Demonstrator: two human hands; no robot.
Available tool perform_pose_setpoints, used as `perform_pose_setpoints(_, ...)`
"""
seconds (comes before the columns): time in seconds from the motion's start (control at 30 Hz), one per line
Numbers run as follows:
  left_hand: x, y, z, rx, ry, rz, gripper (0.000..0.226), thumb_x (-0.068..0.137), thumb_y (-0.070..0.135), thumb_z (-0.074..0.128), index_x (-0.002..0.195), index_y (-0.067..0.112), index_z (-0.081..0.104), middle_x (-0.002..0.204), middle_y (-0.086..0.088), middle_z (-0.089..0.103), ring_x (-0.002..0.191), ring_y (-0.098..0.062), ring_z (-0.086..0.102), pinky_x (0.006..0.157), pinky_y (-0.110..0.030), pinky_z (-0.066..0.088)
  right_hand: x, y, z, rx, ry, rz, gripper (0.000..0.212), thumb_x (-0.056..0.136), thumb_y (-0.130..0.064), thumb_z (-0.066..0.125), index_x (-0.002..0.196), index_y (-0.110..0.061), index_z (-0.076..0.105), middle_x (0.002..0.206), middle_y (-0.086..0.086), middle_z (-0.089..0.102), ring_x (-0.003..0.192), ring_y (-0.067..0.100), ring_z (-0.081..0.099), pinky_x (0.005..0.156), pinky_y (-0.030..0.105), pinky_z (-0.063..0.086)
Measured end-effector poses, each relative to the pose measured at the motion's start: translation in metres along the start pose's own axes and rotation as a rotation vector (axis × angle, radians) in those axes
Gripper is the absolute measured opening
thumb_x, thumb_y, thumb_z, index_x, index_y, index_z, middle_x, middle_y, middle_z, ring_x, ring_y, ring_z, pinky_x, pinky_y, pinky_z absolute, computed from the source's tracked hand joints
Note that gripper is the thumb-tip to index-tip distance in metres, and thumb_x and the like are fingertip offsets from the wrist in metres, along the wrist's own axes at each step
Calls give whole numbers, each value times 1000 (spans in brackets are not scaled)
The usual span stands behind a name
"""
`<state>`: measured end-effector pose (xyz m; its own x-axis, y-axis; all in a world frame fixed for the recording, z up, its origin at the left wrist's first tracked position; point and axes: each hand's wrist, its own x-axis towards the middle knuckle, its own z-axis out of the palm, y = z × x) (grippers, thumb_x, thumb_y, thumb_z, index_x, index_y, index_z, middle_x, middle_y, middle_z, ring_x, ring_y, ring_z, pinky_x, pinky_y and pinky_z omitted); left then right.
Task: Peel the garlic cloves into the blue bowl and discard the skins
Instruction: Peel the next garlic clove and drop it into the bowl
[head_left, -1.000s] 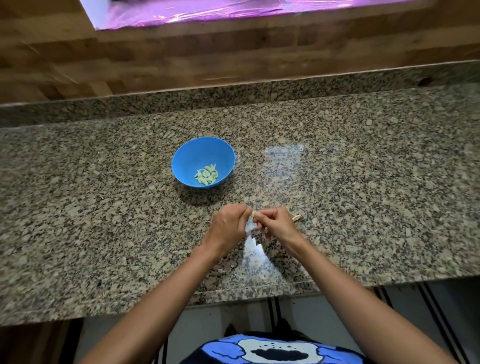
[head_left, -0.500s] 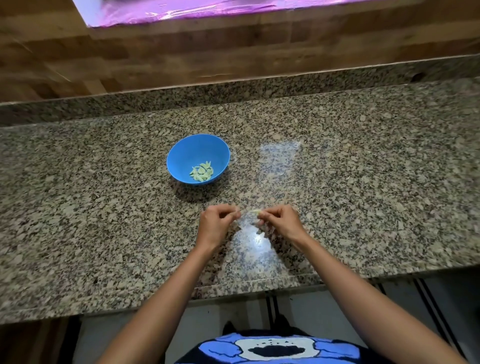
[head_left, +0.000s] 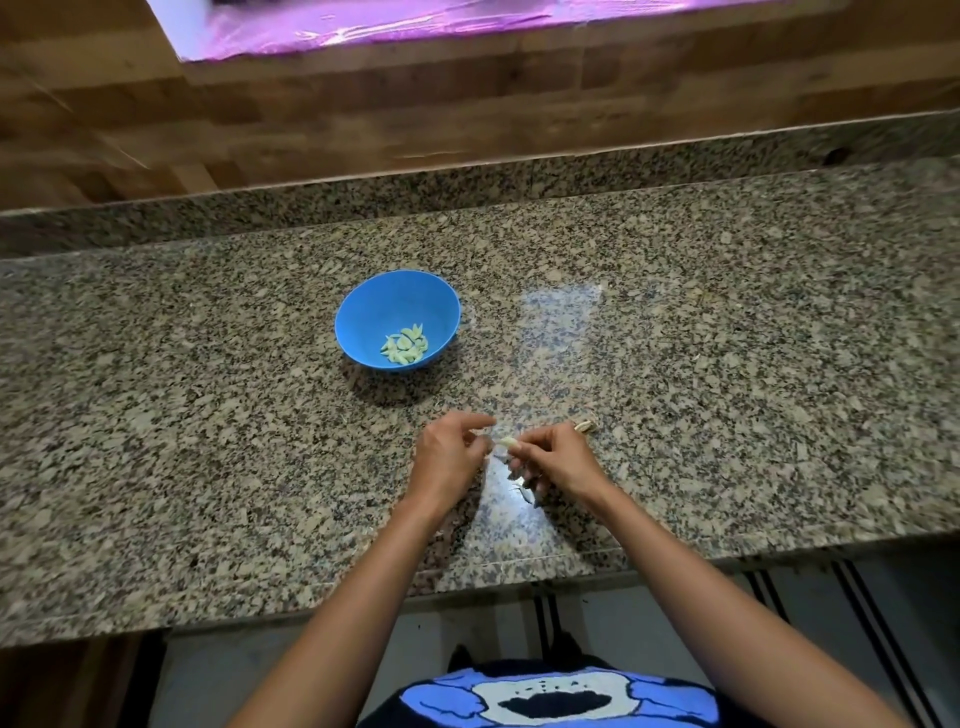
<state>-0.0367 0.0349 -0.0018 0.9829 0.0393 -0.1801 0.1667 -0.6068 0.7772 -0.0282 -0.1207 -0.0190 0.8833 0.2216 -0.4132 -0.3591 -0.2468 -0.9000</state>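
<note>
A blue bowl (head_left: 363, 317) stands on the granite counter and holds several peeled garlic cloves (head_left: 405, 344). Nearer the front edge, my right hand (head_left: 556, 460) pinches a pale garlic clove (head_left: 508, 442) between thumb and fingertips. My left hand (head_left: 449, 457) is close beside it, fingers curled, pinching at a thin translucent bit of skin (head_left: 488, 434) by the clove. Both hands are a little above the counter, in front of and to the right of the bowl.
A small garlic piece (head_left: 584, 426) lies on the counter just beyond my right hand. Skin scraps (head_left: 522, 492) lie under the hands. The granite counter (head_left: 753, 395) runs wide on both sides, with a granite upstand and wooden wall behind.
My hands have stayed close together over the same spot, shifting slightly as they work the clove. The small garlic piece beside my right hand shows again.
</note>
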Motion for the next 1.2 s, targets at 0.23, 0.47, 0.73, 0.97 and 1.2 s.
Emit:
perform_pose_setpoints(0.23,3,-3,-6,-554,-134,-150,13,77,0,70,90,2,73,85,-12,72,72,-16,66,66,-21,55,-3,-9,-1,84,-145,17,23,94,-16,50,93,1,65,68,8,62,53,15,57,45,18,45)
perform_pose_setpoints(0.47,4,-5,-11,-606,-98,-123,16,76,-5,70,91,-3,70,82,-15,72,68,-20,69,63,-23,58,-4,-12,7,-15,10,6,16,91,-13,55,93,-2,67,67,5,63,49,9,53,45,13,42)
perform_pose_setpoints(0.73,-1,-9,-10,-710,-27,-180,16,76,-7,68,91,-2,71,89,-16,72,79,-24,69,70,-27,59,-3,-19,15,400,18,166,15,91,-5,54,99,4,63,73,12,64,49,9,57,45,14,46)
perform_pose_setpoints(0.97,-1,-12,-11,-1062,-12,-475,17,84,-1,62,99,-4,66,82,-17,71,68,-20,68,63,-23,58,-7,-21,15,302,106,17,14,90,-6,55,84,-7,68,68,8,67,51,13,58,46,17,48)
perform_pose_setpoints(1.2,9,-51,-32,-408,348,-256,20,81,17,70,100,14,71,87,0,73,73,-15,67,52,-14,48,-7,-5,-4,214,297,68,21,94,-13,49,85,0,63,64,8,60,48,14,53,46,21,46)
